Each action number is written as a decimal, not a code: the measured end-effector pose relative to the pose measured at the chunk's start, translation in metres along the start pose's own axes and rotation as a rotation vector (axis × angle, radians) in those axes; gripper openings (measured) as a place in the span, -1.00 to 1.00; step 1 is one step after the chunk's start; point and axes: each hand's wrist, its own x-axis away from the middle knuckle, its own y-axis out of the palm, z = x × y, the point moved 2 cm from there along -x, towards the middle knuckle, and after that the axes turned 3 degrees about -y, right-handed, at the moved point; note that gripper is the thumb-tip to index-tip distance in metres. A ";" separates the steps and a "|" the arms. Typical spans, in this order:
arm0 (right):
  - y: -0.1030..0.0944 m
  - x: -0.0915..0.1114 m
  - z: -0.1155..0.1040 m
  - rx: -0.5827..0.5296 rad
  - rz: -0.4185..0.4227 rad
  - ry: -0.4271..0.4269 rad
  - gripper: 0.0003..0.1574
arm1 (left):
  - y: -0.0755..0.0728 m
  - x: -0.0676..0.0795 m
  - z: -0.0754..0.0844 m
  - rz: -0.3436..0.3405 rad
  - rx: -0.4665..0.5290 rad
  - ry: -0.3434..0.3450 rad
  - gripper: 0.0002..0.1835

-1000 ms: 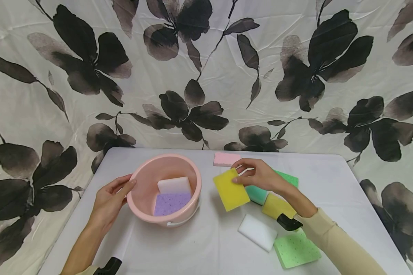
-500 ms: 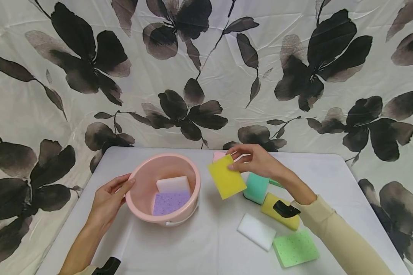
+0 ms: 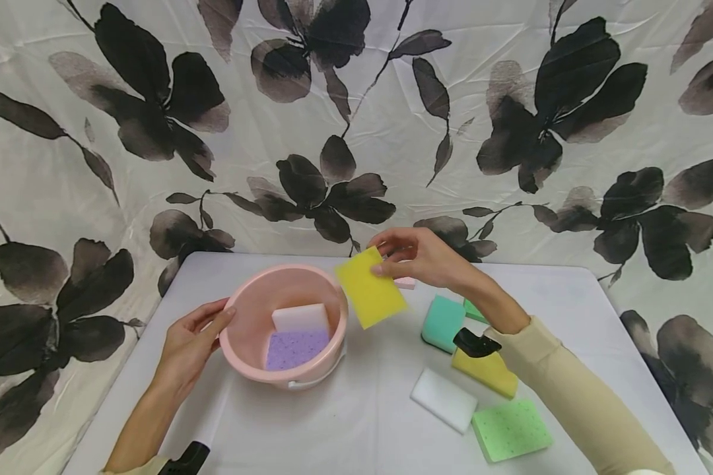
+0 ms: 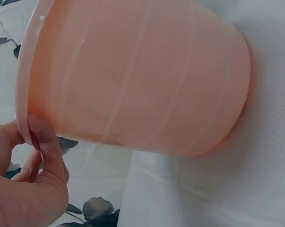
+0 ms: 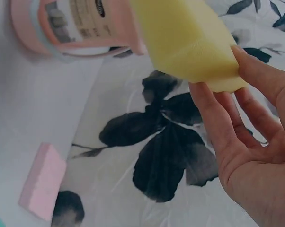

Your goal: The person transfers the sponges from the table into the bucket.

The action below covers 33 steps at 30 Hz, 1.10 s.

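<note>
A pink bucket (image 3: pixel 246 359) stands on the left half of the table, with a white sponge (image 3: pixel 300 318) and a speckled purple sponge (image 3: pixel 297 349) inside. My left hand (image 3: pixel 187 346) pinches the bucket's left rim between thumb and fingers; the left wrist view shows the fingertips on the rim (image 4: pixel 23 90). My right hand (image 3: pixel 422 257) pinches a flat yellow sponge (image 3: pixel 370 290) by its upper right corner. That sponge is raised above the table, and its left corner overlaps the bucket's right rim in the head view. In the right wrist view the yellow sponge is slightly bent.
Right of the bucket lie a teal sponge (image 3: pixel 442 322), a thicker yellow sponge (image 3: pixel 486 373), a white sponge (image 3: pixel 444 400) and a speckled green sponge (image 3: pixel 512 430). A pink sponge (image 5: pixel 43 182) lies near the back edge. The bucket's white handle (image 3: pixel 317 379) hangs at its front.
My right hand has moved left and up with the yellow sponge, from above the other sponges to the bucket's right rim. My left hand stays on the rim.
</note>
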 end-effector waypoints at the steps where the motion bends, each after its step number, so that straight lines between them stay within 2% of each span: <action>1: 0.001 -0.002 -0.001 -0.009 -0.004 -0.002 -0.49 | 0.000 0.000 0.000 0.000 0.001 0.000 -0.26; 8: 0.013 -0.017 -0.009 -0.073 -0.038 -0.021 -0.51 | 0.000 0.000 0.001 0.007 0.001 -0.007 -0.27; 17: 0.035 -0.037 -0.011 -0.077 -0.067 -0.110 -0.53 | 0.001 0.000 0.001 0.010 0.000 -0.017 -0.25; 33: 0.078 -0.063 -0.008 -0.089 -0.185 -0.128 -0.56 | 0.001 -0.001 0.001 0.024 -0.013 -0.025 -0.26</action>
